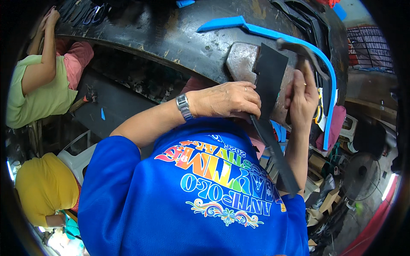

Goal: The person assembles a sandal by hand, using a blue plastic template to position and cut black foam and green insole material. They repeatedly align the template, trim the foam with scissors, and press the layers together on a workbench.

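Note:
My left hand (228, 99), with a metal-banded watch on its wrist, is closed on the edge of a black sheet of flat material (271, 70). Part of the sheet lies over a worn metal block (241, 59) on the dark table, and a narrow folded length hangs down toward my right forearm. To the right of the sheet, my right hand (304, 96) is wrapped around the handle of a hammer. The grey hammer head (302, 50) is slightly blurred and raised near the sheet's upper right edge. My left fingertips hide part of the sheet's near edge.
A long blue strip (294, 38) curves around the table's (171, 30) right side. Yellow-handled scissors (318, 113) lie near its edge. Black pieces pile up at the back. Co-workers in light green (38, 89) and yellow (45, 187) are on the left. A fan (362, 175) stands lower right.

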A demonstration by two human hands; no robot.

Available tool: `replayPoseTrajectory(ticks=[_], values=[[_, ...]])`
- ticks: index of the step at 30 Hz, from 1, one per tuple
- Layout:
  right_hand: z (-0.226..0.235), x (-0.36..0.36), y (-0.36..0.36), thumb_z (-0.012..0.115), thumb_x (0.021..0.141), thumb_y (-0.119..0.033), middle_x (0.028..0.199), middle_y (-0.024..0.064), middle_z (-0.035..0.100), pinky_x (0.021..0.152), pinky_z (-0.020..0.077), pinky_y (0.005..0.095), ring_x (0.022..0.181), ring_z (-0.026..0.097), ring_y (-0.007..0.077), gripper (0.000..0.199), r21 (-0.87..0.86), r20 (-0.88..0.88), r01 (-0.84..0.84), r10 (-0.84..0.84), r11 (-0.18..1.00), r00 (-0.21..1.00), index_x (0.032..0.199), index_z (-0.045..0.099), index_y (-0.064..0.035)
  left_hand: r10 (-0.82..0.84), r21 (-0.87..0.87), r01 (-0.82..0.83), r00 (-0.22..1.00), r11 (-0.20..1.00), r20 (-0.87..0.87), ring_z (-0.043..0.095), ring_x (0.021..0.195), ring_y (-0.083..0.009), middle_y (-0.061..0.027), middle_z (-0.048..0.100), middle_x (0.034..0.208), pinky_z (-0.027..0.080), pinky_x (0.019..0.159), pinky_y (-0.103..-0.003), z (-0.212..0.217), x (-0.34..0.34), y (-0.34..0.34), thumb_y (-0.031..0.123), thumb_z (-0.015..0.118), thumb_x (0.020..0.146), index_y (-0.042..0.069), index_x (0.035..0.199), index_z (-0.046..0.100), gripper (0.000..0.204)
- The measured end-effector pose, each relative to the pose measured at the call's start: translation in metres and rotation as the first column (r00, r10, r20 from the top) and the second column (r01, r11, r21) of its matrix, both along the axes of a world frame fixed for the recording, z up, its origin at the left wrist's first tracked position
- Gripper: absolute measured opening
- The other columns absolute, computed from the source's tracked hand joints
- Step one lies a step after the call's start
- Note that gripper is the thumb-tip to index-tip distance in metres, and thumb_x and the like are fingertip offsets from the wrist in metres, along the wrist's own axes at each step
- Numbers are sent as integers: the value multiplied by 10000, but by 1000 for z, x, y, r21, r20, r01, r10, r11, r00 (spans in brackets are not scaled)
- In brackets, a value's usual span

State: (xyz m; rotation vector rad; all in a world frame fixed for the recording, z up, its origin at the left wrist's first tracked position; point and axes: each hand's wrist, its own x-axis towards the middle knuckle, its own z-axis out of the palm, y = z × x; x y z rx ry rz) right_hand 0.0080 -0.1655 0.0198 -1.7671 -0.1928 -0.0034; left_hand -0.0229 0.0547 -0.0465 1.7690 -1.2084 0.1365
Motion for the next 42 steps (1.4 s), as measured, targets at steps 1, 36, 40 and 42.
replayPoseTrajectory(ticks=[1,36,40,42], values=[[-1,-3,-4,632,1030,-274,701,39,617,521,450,245,600,584,83,426,-123,72,83,-74,989,995,1389,596,-48,6,5,-6,1000,1000,20,646,1120,-246,-60,674,1090,445,1111,-519,-1,-1,-3,68,774,778,106,1058,692,294],[14,-32,-25,598,1051,-235,727,67,614,583,481,279,651,584,112,357,-431,106,170,-137,886,985,1353,621,-46,-278,167,330,921,929,-273,681,790,-366,-180,721,846,504,690,-456,34,28,-78,389,684,913,72,970,781,336],[8,-17,-41,633,1016,-213,834,199,680,717,518,355,722,630,191,264,-662,18,-52,84,748,996,1167,674,-1,-281,222,324,937,920,-206,681,839,-386,-187,712,865,513,704,-474,24,28,-76,416,716,876,47,951,749,378],[8,-19,-54,618,1031,-215,799,66,665,659,497,304,690,601,139,264,-574,78,-11,68,819,995,1172,676,1,-274,241,303,950,922,-149,674,871,-389,-178,708,887,524,749,-476,23,24,-76,423,730,851,43,948,735,392]])
